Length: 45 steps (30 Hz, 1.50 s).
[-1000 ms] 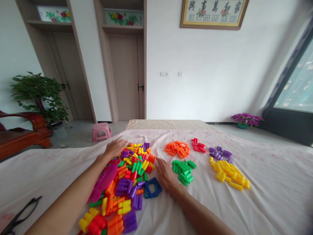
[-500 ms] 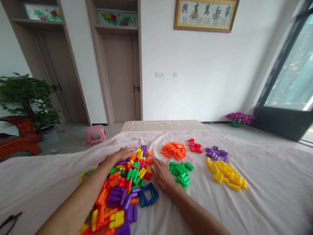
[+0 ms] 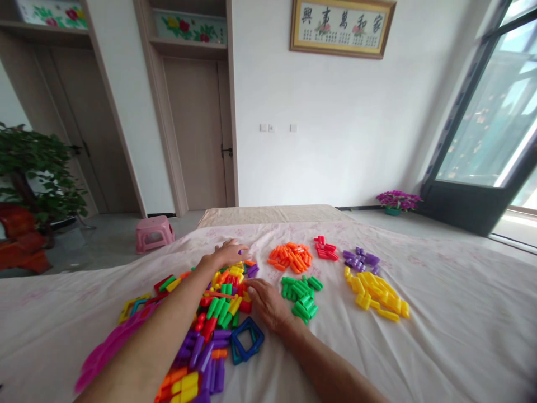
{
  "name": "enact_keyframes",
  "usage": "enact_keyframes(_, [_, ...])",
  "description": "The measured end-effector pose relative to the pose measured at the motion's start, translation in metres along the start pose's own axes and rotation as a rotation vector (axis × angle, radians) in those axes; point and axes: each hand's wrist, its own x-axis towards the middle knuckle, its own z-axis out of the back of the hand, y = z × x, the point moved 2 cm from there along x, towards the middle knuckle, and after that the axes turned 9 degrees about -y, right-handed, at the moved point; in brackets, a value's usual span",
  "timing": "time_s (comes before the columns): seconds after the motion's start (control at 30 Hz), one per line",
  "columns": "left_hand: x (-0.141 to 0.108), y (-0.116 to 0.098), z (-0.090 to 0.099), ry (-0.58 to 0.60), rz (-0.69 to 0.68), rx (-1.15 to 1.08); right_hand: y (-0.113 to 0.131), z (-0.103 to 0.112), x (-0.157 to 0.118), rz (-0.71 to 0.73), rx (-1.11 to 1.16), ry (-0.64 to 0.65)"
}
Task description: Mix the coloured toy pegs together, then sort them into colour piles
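A mixed heap of plastic toy building blocks (image 3: 218, 305), in red, orange, yellow, green and purple, lies on the cloth-covered table. My left hand (image 3: 229, 254) is at the heap's far end, its fingers bent over a purple block (image 3: 240, 252) that is mostly hidden under them. My right hand (image 3: 268, 302) lies along the heap's right side, fingers stretched out and fingertips by the red and yellow blocks. Nothing shows in its grasp. Just right of it is a pile of green blocks (image 3: 300, 296). Blue square frames (image 3: 247, 340) lie below that hand.
Sorted by colour, orange blocks (image 3: 290, 257), red blocks (image 3: 325, 248), purple blocks (image 3: 361, 259) and yellow blocks (image 3: 377, 295) form piles on the right. A magenta plastic piece (image 3: 113, 350) lies beneath my left forearm. Beyond the table stands a pink stool (image 3: 154, 234).
My left hand has moved right and across the heap's far end, onto the purple block there. My right hand stays beside the heap. The view has turned slightly right.
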Motion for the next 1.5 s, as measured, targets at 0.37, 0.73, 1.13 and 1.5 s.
enact_keyframes(0.37, [-0.016, -0.038, -0.031, 0.129, -0.184, 0.044, -0.014, 0.007, -0.001, -0.088, -0.439, -0.217])
enact_keyframes(0.73, [-0.086, -0.078, -0.008, 0.14, -0.273, 0.055, -0.062, 0.035, -0.005, -0.138, -0.732, -0.232])
enact_keyframes(1.13, [-0.252, -0.008, 0.048, -0.531, 0.007, 0.003, -0.024, 0.008, -0.007, 0.079, -0.289, 0.037])
enact_keyframes(1.5, [-0.343, 0.038, -0.05, -0.704, 0.349, -0.19, -0.009, 0.004, -0.009, 0.073, -0.354, 0.19])
